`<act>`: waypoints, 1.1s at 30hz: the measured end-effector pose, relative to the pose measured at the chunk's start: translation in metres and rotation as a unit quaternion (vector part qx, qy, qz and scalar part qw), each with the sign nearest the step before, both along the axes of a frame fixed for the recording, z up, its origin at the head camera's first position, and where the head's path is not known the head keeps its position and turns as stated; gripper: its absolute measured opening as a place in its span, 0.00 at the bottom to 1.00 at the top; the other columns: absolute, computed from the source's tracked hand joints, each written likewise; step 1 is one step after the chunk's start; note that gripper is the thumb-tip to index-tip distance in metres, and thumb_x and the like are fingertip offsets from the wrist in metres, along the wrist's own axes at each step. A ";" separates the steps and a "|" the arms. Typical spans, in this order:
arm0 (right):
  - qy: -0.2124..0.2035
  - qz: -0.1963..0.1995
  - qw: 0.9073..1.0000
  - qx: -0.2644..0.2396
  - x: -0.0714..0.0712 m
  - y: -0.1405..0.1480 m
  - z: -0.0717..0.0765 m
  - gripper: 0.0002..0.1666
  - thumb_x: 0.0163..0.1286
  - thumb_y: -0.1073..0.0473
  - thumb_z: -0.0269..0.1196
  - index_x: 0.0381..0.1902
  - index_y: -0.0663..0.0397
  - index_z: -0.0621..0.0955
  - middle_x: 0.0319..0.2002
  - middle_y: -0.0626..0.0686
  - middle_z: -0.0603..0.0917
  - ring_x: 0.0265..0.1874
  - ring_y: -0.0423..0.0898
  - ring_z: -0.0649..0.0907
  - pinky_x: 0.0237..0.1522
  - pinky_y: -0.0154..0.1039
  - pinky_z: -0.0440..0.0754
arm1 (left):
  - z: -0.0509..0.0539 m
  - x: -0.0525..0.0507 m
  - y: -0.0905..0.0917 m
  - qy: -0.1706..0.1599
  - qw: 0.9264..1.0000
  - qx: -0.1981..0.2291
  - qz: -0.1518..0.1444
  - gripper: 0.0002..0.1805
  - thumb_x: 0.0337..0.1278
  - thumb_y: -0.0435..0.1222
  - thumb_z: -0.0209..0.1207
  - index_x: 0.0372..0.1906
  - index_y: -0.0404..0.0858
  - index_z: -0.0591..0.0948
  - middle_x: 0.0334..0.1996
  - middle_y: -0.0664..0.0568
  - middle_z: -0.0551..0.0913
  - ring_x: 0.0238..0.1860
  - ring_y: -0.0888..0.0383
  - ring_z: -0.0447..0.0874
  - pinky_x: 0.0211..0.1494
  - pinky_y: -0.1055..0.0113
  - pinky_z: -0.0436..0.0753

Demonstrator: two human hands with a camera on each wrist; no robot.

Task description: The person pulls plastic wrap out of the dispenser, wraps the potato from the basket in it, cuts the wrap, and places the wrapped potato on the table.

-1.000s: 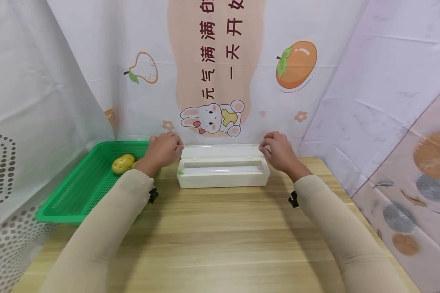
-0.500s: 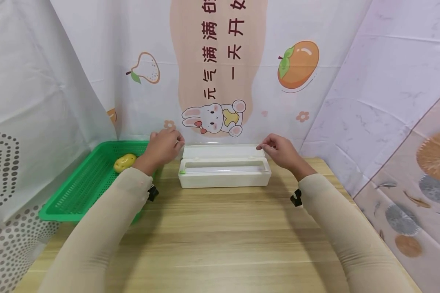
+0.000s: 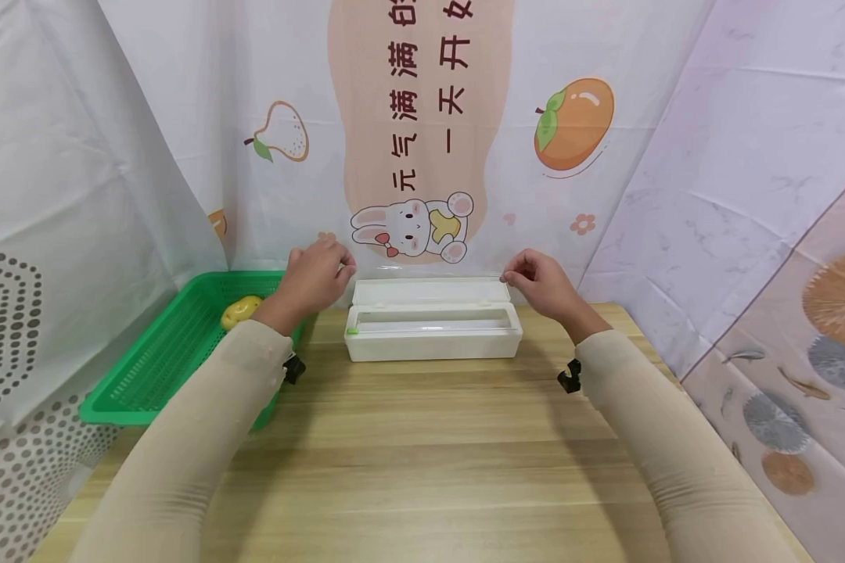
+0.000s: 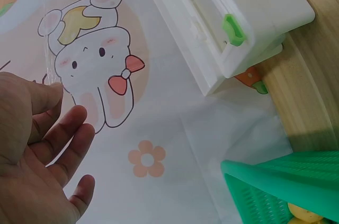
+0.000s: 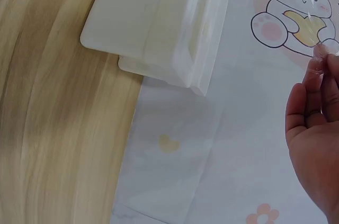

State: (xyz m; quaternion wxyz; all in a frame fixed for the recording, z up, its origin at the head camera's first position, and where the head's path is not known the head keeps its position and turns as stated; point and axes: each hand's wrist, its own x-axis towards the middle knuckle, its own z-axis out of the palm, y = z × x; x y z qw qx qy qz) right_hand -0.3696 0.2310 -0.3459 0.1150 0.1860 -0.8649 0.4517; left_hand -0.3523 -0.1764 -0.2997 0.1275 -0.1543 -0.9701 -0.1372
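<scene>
Latest shift: a small move of the right hand (image 3: 545, 285), rightward and slightly higher than half a second ago; little change at the left hand (image 3: 314, 275).
Meaning for the work: probably a slight resettling of the clear film (image 4: 50, 65); judged as part of drawing it from the white box (image 3: 433, 346).
Left hand: narrow, fingertips pinched on the film, other fingers loosely bent and apart; just beyond the box's far left corner.
Right hand: narrow too, fingertips together on a glossy bit of film; near the far right corner of the raised lid (image 3: 429, 292).
Clear film: at the fingertips of both hands; too transparent to tell its full run or any join to the box.
White box: far side of the bench (image 3: 422, 453), between the hands, green tab (image 3: 353, 331) at left.
Green basket (image 3: 127, 416): far left, with a yellow potato (image 3: 238, 311) inside.
</scene>
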 end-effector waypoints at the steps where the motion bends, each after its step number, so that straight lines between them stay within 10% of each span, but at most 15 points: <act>1: -0.001 0.003 1.000 0.000 0.000 0.000 0.000 0.06 0.77 0.61 0.63 0.45 0.58 0.82 0.43 0.58 0.87 0.39 0.48 0.84 0.37 0.30 0.80 | 0.000 0.000 0.000 0.001 1.000 0.001 -0.002 0.09 0.77 0.42 0.54 0.43 0.42 0.81 0.56 0.48 0.80 0.82 0.40 0.54 0.64 0.39 0.63; 21: 0.022 -0.032 0.996 0.081 0.004 0.009 0.018 0.12 0.73 0.56 0.68 0.50 0.53 0.89 0.43 0.54 0.91 0.38 0.45 0.86 0.36 0.29 0.81 | 0.014 0.007 0.003 0.006 1.000 0.003 -0.004 0.09 0.77 0.43 0.56 0.45 0.42 0.81 0.50 0.50 0.80 0.56 0.50 0.76 0.62 0.42 0.64; 33: 0.121 -0.083 0.966 0.213 0.011 -0.003 0.028 0.07 0.75 0.61 0.64 0.43 0.58 0.87 0.39 0.56 0.89 0.37 0.52 0.85 0.45 0.51 0.84 | 0.021 0.010 0.006 0.010 1.000 -0.009 0.003 0.10 0.76 0.44 0.57 0.46 0.42 0.82 0.50 0.50 0.81 0.54 0.49 0.76 0.63 0.42 0.64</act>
